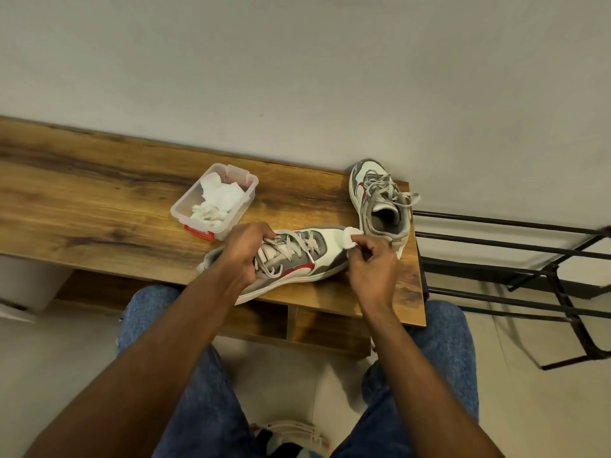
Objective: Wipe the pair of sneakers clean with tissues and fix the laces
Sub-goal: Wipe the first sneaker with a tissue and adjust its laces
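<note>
Sneaker in white, grey and red (297,259) is lying on its side at the near edge of the brown wooden bench (99,200), toe pointing right. The left hand (243,254) is gripping it closed over the laces and tongue, probably steadying it against wiping pressure. The right hand (373,269) is pinching a folded white tissue (351,239) against the toe cap. The second, matching sneaker (380,201) is standing upright just beyond, its laces loose. A clear plastic box of crumpled tissues (215,201) is sitting near the left hand, within reach.
</note>
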